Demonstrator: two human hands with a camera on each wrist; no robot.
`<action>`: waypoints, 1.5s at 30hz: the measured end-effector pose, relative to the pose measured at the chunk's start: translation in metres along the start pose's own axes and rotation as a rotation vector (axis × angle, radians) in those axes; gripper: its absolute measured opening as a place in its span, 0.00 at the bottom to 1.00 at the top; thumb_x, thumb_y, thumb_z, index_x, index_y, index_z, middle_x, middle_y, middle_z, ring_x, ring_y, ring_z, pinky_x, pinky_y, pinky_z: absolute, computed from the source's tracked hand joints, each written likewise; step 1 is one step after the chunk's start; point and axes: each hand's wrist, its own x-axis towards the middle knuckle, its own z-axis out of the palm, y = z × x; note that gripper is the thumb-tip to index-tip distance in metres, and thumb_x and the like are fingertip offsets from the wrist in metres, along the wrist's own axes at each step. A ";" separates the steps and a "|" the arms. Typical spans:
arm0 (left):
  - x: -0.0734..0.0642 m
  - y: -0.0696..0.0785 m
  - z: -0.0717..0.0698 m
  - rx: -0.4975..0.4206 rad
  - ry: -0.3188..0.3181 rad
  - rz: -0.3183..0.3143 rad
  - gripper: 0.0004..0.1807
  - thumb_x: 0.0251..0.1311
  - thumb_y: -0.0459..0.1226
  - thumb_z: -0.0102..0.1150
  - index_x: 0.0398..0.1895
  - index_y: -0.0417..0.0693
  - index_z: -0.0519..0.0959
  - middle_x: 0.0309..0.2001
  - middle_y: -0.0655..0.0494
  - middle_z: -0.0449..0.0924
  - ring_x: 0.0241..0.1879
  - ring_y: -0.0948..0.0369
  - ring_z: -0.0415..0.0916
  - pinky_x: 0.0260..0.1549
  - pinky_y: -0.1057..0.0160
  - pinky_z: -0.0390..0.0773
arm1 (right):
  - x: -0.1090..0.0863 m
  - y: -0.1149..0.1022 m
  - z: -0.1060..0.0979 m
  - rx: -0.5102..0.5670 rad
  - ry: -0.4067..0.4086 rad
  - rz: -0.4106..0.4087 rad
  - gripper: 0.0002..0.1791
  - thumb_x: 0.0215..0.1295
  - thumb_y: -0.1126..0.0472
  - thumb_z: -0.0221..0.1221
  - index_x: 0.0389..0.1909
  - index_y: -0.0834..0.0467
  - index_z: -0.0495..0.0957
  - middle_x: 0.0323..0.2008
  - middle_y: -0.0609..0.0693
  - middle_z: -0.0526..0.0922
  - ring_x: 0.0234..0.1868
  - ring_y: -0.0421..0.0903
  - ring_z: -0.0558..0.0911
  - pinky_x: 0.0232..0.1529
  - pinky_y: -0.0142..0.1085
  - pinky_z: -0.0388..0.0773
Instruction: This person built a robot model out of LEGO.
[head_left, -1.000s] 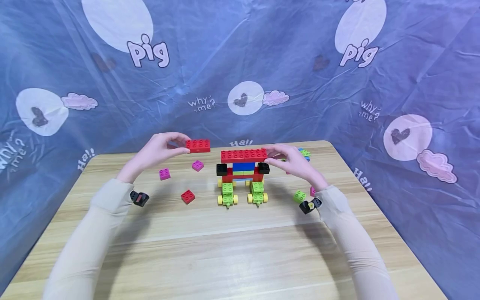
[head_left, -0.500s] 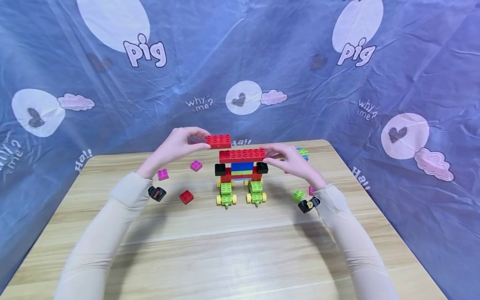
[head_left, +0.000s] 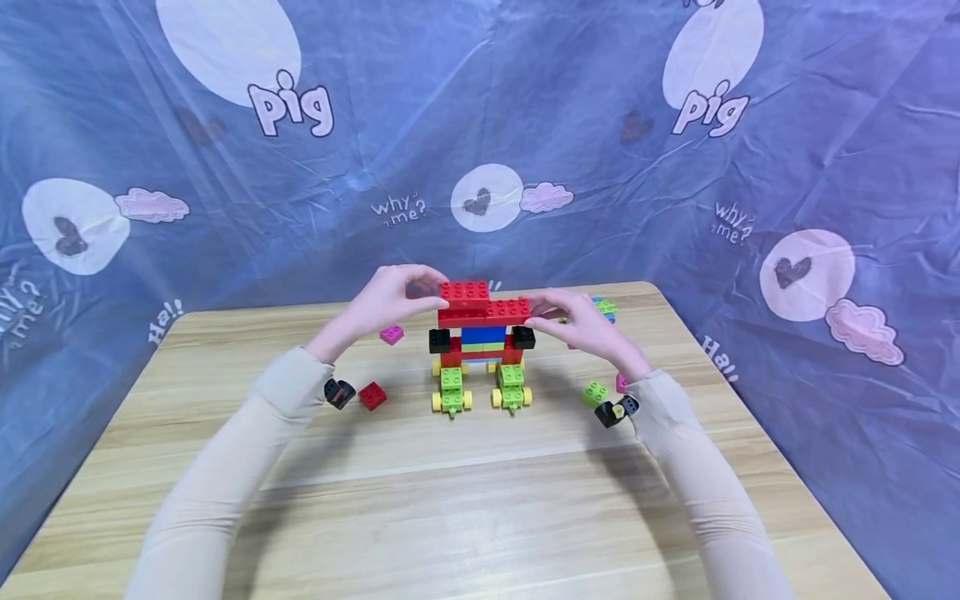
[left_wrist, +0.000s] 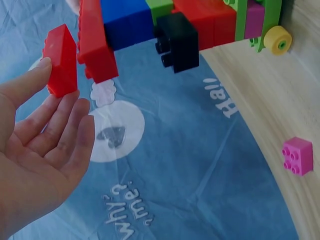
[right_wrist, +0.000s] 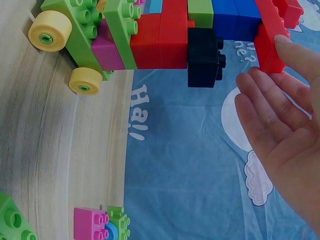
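Between thumb and fingers, my left hand [head_left: 386,302] pinches a red building brick [head_left: 465,293] over the left half of the built figure's top. The left wrist view shows a narrow gap between that brick [left_wrist: 64,60] and the red row [left_wrist: 97,45] under it. My right hand [head_left: 585,321] pinches the right end of this red row [head_left: 508,311]. Below the row come blue bricks [head_left: 483,335], a black brick on each side, such as the left one [head_left: 439,340], and red bricks. Green bases with yellow wheels [head_left: 452,379] carry the figure on the table.
A loose red brick [head_left: 372,396] and a pink brick [head_left: 392,334] lie left of the figure. To the right are a green brick [head_left: 595,392], a pink brick [head_left: 622,382] and blue-and-green pieces [head_left: 605,308]. A blue printed cloth [head_left: 420,125] hangs behind the table [head_left: 480,500].
My left hand has carried the red brick rightward, then down, to just above the left half of the top row. The right hand stays at the row's right end.
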 end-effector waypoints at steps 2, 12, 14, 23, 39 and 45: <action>0.001 0.001 0.003 -0.003 0.000 0.006 0.20 0.61 0.42 0.67 0.54 0.45 0.81 0.47 0.48 0.86 0.48 0.55 0.82 0.50 0.54 0.84 | -0.001 0.000 0.000 -0.006 0.003 0.000 0.22 0.66 0.59 0.63 0.60 0.59 0.77 0.50 0.57 0.86 0.49 0.51 0.85 0.55 0.47 0.84; 0.008 0.005 0.016 -0.027 -0.004 0.009 0.20 0.60 0.42 0.68 0.54 0.44 0.81 0.50 0.47 0.86 0.48 0.54 0.82 0.53 0.52 0.83 | -0.002 0.001 0.001 -0.018 -0.002 0.002 0.23 0.67 0.58 0.63 0.61 0.58 0.77 0.50 0.55 0.86 0.49 0.48 0.85 0.55 0.43 0.84; 0.009 0.006 0.018 -0.032 -0.006 0.004 0.20 0.60 0.42 0.68 0.54 0.44 0.81 0.50 0.47 0.86 0.48 0.54 0.83 0.52 0.52 0.83 | -0.002 0.001 0.001 -0.020 0.001 -0.005 0.23 0.67 0.59 0.63 0.61 0.58 0.77 0.49 0.55 0.86 0.49 0.49 0.84 0.55 0.44 0.84; 0.011 0.005 0.023 -0.040 -0.010 0.005 0.20 0.59 0.43 0.69 0.53 0.45 0.82 0.50 0.48 0.86 0.47 0.55 0.83 0.50 0.55 0.84 | -0.001 0.000 0.000 -0.011 -0.004 0.005 0.23 0.67 0.59 0.63 0.61 0.59 0.77 0.50 0.57 0.85 0.50 0.51 0.85 0.55 0.47 0.83; 0.014 0.008 0.025 -0.025 -0.029 -0.006 0.21 0.59 0.44 0.69 0.53 0.46 0.83 0.50 0.50 0.86 0.46 0.56 0.82 0.49 0.56 0.84 | -0.001 -0.001 -0.001 -0.013 -0.018 -0.002 0.24 0.67 0.59 0.63 0.63 0.58 0.76 0.52 0.57 0.85 0.51 0.52 0.84 0.56 0.47 0.83; 0.017 0.009 0.026 -0.008 -0.030 -0.016 0.21 0.58 0.44 0.70 0.54 0.46 0.82 0.50 0.50 0.86 0.46 0.56 0.82 0.50 0.56 0.84 | 0.000 -0.002 -0.001 -0.004 -0.020 0.012 0.24 0.66 0.59 0.64 0.62 0.58 0.76 0.50 0.57 0.85 0.50 0.51 0.84 0.56 0.48 0.83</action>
